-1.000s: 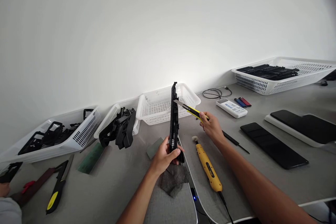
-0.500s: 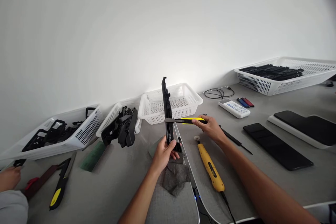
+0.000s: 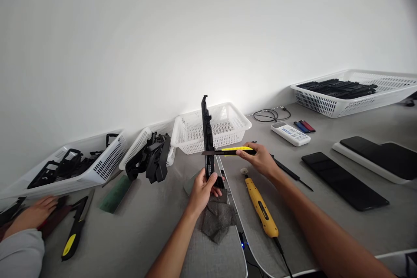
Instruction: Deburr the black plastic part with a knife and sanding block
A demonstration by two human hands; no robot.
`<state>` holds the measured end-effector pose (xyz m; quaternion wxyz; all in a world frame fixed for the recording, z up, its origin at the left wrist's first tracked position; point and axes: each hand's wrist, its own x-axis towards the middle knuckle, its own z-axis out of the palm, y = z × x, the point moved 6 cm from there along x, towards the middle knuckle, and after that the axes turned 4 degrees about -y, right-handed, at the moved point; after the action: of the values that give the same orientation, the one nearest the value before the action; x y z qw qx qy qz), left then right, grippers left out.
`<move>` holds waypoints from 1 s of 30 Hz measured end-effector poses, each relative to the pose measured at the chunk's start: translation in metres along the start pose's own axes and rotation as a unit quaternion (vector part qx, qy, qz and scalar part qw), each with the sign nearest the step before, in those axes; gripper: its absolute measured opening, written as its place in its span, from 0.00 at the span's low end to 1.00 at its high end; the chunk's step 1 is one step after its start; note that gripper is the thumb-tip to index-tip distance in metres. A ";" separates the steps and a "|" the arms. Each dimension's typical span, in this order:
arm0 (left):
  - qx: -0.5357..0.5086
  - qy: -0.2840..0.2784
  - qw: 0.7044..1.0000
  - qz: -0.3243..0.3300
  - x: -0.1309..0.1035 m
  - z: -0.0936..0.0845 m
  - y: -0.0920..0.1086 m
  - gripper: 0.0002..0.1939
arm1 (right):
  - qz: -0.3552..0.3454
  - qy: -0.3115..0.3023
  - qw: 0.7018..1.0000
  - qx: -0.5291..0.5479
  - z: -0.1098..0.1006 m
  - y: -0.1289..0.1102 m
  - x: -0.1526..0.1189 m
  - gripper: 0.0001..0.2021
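Observation:
My left hand (image 3: pixel 202 190) grips the lower end of a long, narrow black plastic part (image 3: pixel 207 132), which stands nearly upright above the table. My right hand (image 3: pixel 259 159) is closed around a yellow-and-black utility knife (image 3: pixel 234 151). Its blade lies crosswise against the part, a little above my left fingers, with the tip reaching past the part's left side. Beneath my left hand lies a dark grey cloth (image 3: pixel 217 219). A yellow corded rotary tool (image 3: pixel 260 206) rests on the table just below my right hand.
White baskets (image 3: pixel 241 128) line the wall, several holding black parts. Another person's hand (image 3: pixel 35 215) is at the left, near a second utility knife (image 3: pixel 76 230). At right lie a black phone (image 3: pixel 345 180), a white device (image 3: pixel 290 134) and a cable (image 3: pixel 272 116). A seam divides the tables.
The knife has slid slightly down and left across the part. My left hand stays put. The other person's hand has moved right and now lies over the dark items at the left.

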<state>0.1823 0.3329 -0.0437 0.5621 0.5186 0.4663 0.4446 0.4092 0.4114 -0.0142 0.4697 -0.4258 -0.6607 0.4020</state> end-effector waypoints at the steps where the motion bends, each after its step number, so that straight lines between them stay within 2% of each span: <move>1: -0.005 0.007 1.000 0.000 -0.001 -0.001 0.001 0.32 | -0.006 -0.017 1.000 -0.007 0.003 0.001 0.000 0.29; 3: -0.009 0.016 1.000 0.004 -0.001 -0.002 0.003 0.35 | -0.013 -0.036 0.999 -0.021 0.008 0.005 0.001 0.28; 5: -0.007 0.013 1.000 0.011 -0.002 -0.001 0.006 0.35 | -0.014 -0.031 0.999 -0.043 0.009 0.008 0.001 0.27; 11: -0.014 -0.010 0.999 0.031 0.000 0.001 0.007 0.33 | -0.002 0.058 0.993 -0.104 -0.003 0.011 0.001 0.29; 13: -0.017 -0.006 0.999 0.038 0.001 0.001 0.006 0.33 | 0.014 0.096 0.990 -0.106 -0.011 0.010 0.000 0.30; 15: -0.018 -0.002 0.999 0.041 0.001 0.001 0.006 0.33 | 0.022 0.106 0.990 -0.088 -0.016 0.009 0.000 0.31; 17: -0.018 0.000 0.999 0.041 0.001 0.001 0.006 0.33 | 0.015 0.073 0.996 -0.058 -0.015 0.006 0.000 0.31; 21: -0.016 0.005 0.999 0.038 0.000 0.001 0.007 0.33 | -0.003 -0.042 0.999 -0.027 0.004 0.004 0.000 0.29; 23: -0.016 0.007 0.999 0.036 0.000 0.001 0.007 0.33 | -0.006 -0.061 0.998 -0.030 0.011 0.007 0.001 0.29; 25: -0.017 0.009 0.999 0.036 0.000 0.000 0.007 0.33 | -0.006 -0.030 0.998 -0.049 0.009 0.012 0.002 0.30; 30: -0.023 0.009 0.999 0.039 0.002 0.000 0.005 0.33 | 0.031 0.090 0.988 -0.120 -0.014 0.020 0.004 0.33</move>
<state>0.1827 0.3348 -0.0384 0.5518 0.5192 0.4404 0.4816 0.4252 0.4231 -0.0288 0.4602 -0.5338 -0.6454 0.2944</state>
